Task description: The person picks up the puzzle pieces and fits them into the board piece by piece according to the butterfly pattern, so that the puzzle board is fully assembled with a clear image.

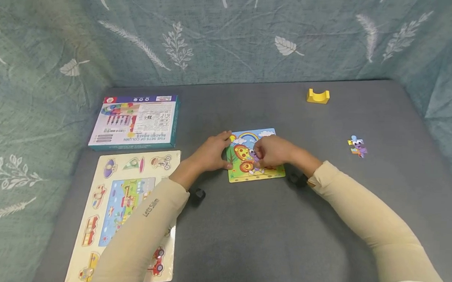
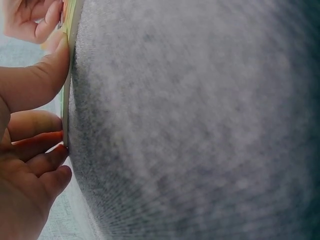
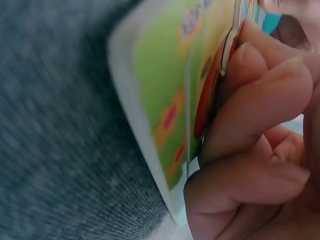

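A small jigsaw puzzle board (image 1: 243, 175) with a rainbow and a butterfly picture lies on the dark table. Along its left edge rests my left hand (image 1: 212, 153), thumb and fingers spread apart. Seen from the left wrist, the thumb (image 2: 47, 72) and fingertips touch the board's thin side. Over the right half of the picture, my right hand (image 1: 274, 151) has curled fingers and pinches a puzzle piece (image 3: 229, 50), whose edge stands slightly raised in the right wrist view. Most of that piece is hidden by the fingers.
Loose puzzle pieces (image 1: 357, 146) lie to the right. A yellow arched block (image 1: 318, 96) stands at the back. On the left are a beaded toy box (image 1: 136, 122) and a large wooden picture board (image 1: 106, 203), partly under my left sleeve. A leaf-patterned cloth (image 1: 234, 40) hangs behind.
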### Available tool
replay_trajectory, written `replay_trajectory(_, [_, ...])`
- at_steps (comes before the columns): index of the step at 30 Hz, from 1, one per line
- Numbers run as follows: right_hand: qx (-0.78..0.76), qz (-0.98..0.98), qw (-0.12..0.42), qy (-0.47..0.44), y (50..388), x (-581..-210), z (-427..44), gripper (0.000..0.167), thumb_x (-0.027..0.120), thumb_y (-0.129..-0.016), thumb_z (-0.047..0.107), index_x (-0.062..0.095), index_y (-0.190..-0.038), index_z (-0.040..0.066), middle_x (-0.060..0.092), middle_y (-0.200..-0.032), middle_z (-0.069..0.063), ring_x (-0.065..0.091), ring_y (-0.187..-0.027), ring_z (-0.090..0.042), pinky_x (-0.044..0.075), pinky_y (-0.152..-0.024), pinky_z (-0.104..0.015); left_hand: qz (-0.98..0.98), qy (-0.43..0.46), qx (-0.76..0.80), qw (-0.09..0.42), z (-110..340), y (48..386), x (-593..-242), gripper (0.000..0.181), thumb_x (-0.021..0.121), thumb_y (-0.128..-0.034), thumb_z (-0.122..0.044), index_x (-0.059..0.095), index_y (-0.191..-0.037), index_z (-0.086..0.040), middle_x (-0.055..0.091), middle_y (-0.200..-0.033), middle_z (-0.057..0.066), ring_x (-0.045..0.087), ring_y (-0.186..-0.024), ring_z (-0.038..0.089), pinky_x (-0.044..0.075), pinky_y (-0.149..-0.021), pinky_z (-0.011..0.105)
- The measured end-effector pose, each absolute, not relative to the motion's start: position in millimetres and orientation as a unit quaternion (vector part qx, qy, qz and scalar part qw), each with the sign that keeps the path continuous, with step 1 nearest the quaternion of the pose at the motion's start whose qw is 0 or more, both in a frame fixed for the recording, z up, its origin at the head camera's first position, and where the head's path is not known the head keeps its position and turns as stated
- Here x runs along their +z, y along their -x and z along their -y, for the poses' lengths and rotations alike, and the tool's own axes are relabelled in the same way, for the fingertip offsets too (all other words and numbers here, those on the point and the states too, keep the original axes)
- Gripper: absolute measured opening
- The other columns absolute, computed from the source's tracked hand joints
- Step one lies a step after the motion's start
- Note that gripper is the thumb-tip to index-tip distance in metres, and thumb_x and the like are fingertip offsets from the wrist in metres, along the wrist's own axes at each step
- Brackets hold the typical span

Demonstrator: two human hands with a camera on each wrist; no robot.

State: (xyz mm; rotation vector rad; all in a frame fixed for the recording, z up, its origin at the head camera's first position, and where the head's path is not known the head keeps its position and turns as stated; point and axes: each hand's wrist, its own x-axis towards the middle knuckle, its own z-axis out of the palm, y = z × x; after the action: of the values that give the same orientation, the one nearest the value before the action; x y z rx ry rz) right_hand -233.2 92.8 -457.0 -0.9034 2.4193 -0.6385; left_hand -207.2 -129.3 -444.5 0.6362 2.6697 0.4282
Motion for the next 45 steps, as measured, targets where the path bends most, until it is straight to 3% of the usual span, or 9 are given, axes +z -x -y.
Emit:
replay_trajectory(6, [-0.204,-0.901,0.195,0.330,224.4,-456.4,-90.1,0.022,0.073,-0.080,0.022,0.054,-0.071,0.016,0.050,-0.062,0.004,0.045,-0.058,-0.012,0.033,-0.053,-0.024,-0.946,-0.229,0.147,0.177,129.0,207.2,-444.3,0.074,0.081,-0.0772,-0.028,0.050,-0.137,0.004,0.025,-0.158,0.016,0.022,-0.147,0.032,0.025,-0.119,0.046])
replay_trajectory(11, [-0.227,-0.920,0.160,0.278,207.2,-458.4,-88.7,0.015,0.073,-0.080,0.021,0.060,-0.083,0.013,0.056,-0.067,0.002,0.049,-0.060,-0.014,0.036,-0.053,-0.025,-0.945,-0.228,0.152,0.177,128.9,206.0,-444.7,0.071,0.081,-0.0773,-0.027,0.052,-0.134,0.004,0.026,-0.157,0.016,0.022,-0.147,0.032,0.025,-0.119,0.046])
replay_trajectory(16, [-0.288,-0.906,0.170,0.259,204.7,-461.2,-92.8,0.020,0.076,-0.076,0.017,0.063,-0.090,0.010,0.057,-0.064,0.000,0.050,-0.057,-0.012,0.038,-0.053,-0.024,-0.946,-0.219,0.160,0.178,129.2,205.5,-444.1,0.072,0.082,-0.0766,-0.026,0.051,-0.135,0.003,0.025,-0.158,0.014,0.021,-0.147,0.030,0.025,-0.119,0.046])
replay_trajectory(18, [-0.279,-0.907,0.177,0.262,208.2,-461.2,-94.7,0.022,0.078,-0.075,0.020,0.062,-0.087,0.012,0.056,-0.064,0.001,0.049,-0.057,-0.012,0.037,-0.052,-0.025,-0.946,-0.219,0.161,0.177,129.0,205.6,-444.7,0.073,0.082,-0.0764,-0.026,0.051,-0.136,0.003,0.025,-0.158,0.014,0.020,-0.148,0.029,0.025,-0.119,0.045])
replay_trajectory(24, [-0.150,-0.945,0.164,0.242,211.3,-459.5,-96.1,0.040,0.077,-0.073,0.049,0.053,-0.076,0.018,0.051,-0.066,0.003,0.046,-0.061,-0.014,0.032,-0.049,-0.028,-0.945,-0.225,0.159,0.178,127.4,206.3,-446.4,0.075,0.081,-0.0768,-0.027,0.049,-0.137,0.003,0.024,-0.158,0.014,0.020,-0.148,0.029,0.024,-0.119,0.044])
replay_trajectory(32, [-0.090,-0.954,0.152,0.243,200.2,-457.5,-87.7,0.032,0.068,-0.082,0.047,0.055,-0.073,0.019,0.054,-0.067,0.002,0.052,-0.062,-0.017,0.038,-0.048,-0.034,-0.947,-0.225,0.149,0.176,127.6,208.9,-442.7,0.068,0.082,-0.0765,-0.026,0.054,-0.131,0.003,0.025,-0.158,0.015,0.020,-0.147,0.030,0.024,-0.119,0.046])
replay_trajectory(45, [-0.094,-0.957,0.165,0.219,198.8,-458.6,-91.2,0.037,0.067,-0.082,0.053,0.056,-0.074,0.019,0.056,-0.070,0.001,0.052,-0.064,-0.018,0.038,-0.049,-0.034,-0.938,-0.212,0.137,0.236,119.0,206.5,-433.8,0.096,0.076,-0.0808,-0.036,0.022,-0.151,0.000,0.010,-0.161,0.019,0.007,-0.149,0.034,0.016,-0.121,0.047])
